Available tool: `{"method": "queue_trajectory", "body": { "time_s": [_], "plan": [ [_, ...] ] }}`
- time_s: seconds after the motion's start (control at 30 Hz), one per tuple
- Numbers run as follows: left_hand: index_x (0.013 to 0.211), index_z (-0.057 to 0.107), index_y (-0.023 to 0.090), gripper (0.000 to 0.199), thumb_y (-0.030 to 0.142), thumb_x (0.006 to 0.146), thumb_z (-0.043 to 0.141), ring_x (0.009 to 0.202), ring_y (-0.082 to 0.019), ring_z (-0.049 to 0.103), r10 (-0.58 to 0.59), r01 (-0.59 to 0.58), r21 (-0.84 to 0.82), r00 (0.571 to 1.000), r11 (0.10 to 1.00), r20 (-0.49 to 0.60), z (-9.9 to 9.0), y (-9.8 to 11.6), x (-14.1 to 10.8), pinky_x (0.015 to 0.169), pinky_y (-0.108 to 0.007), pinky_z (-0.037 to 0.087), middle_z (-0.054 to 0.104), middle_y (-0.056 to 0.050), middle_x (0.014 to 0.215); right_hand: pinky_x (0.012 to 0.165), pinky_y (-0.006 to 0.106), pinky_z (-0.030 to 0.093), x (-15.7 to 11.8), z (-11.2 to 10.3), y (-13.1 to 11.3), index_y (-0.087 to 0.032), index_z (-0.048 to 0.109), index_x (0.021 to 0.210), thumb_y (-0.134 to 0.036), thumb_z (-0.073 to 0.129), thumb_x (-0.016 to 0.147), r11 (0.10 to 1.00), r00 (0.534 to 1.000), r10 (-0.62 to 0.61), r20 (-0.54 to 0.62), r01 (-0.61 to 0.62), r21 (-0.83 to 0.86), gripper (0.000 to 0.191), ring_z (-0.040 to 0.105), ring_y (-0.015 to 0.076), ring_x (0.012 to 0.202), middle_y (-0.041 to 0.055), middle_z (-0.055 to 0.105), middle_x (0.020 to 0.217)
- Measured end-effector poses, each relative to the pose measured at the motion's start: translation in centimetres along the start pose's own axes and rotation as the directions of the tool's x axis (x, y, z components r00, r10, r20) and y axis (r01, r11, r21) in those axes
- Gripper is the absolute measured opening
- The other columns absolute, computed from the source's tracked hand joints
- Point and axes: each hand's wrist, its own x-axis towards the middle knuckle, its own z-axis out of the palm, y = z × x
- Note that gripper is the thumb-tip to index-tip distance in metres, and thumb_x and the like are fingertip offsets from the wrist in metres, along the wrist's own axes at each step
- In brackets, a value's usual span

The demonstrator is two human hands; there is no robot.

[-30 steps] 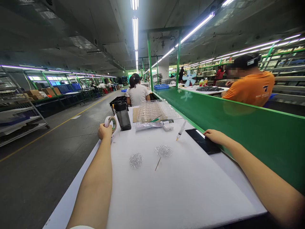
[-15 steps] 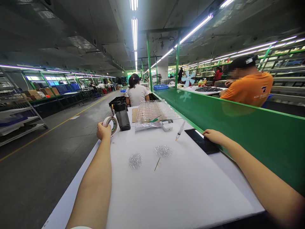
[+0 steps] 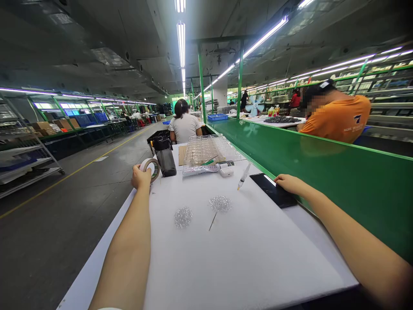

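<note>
At the table's left edge my left hand (image 3: 141, 176) is closed round a roll of tape (image 3: 152, 169), held upright on its rim beside a dark bottle (image 3: 166, 160). My right hand (image 3: 290, 183) grips the right edge of a black smartphone (image 3: 271, 189) lying flat, its fingers curled at the rim. Between my arms lie two small heaps of clear, glittering bits, a left heap (image 3: 183, 217) and a right heap (image 3: 220, 204). A thin stick (image 3: 212, 221) touches the right heap's lower side. Left of the phone is a syringe (image 3: 243, 178) with a yellowish tip.
A clear compartment tray (image 3: 206, 148), a plastic-wrapped packet (image 3: 198, 171) and a white earphone case (image 3: 226, 172) sit at the table's far end. A green conveyor belt (image 3: 306, 172) runs along the right. One person sits ahead; another, in orange (image 3: 342, 118), is across the belt.
The roll of tape has turned and shifted very slightly to the right in my left hand. My right hand stays on the smartphone. The person in orange has bent further forward.
</note>
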Motion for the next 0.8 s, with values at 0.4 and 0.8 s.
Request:
{"method": "queue_trajectory", "body": {
  "time_s": [0.4, 0.8],
  "plan": [
    [0.138, 0.072, 0.029, 0.037, 0.019, 0.103, 0.081, 0.142, -0.042, 0.081, 0.047, -0.047, -0.006, 0.998, 0.999, -0.031, 0.24, -0.24, 0.08, 0.124, -0.058, 0.064, 0.086, -0.016, 0.14, 0.087, 0.036, 0.063, -0.07, 0.0, 0.1, -0.026, 0.078, 0.086, -0.02, 0.074, 0.088, 0.999, 0.999, -0.042, -0.03, 0.042, -0.008, 0.007, 0.085, 0.0338, 0.107, 0.0121, 0.09, 0.105],
    [0.146, 0.071, 0.026, 0.043, 0.021, 0.103, 0.073, 0.138, -0.045, 0.082, 0.051, -0.051, 0.001, 0.999, 0.999, -0.002, 0.15, 0.26, -0.37, 0.121, -0.055, 0.063, 0.086, -0.018, 0.138, 0.093, 0.037, 0.062, -0.54, -0.11, -0.36, -0.026, 0.077, 0.086, -0.014, 0.066, 0.092, 1.0, 1.0, 0.015, -0.006, -0.015, 0.023, 0.017, 0.084, 0.034, 0.116, 0.0127, 0.09, 0.114]
  ]
}}
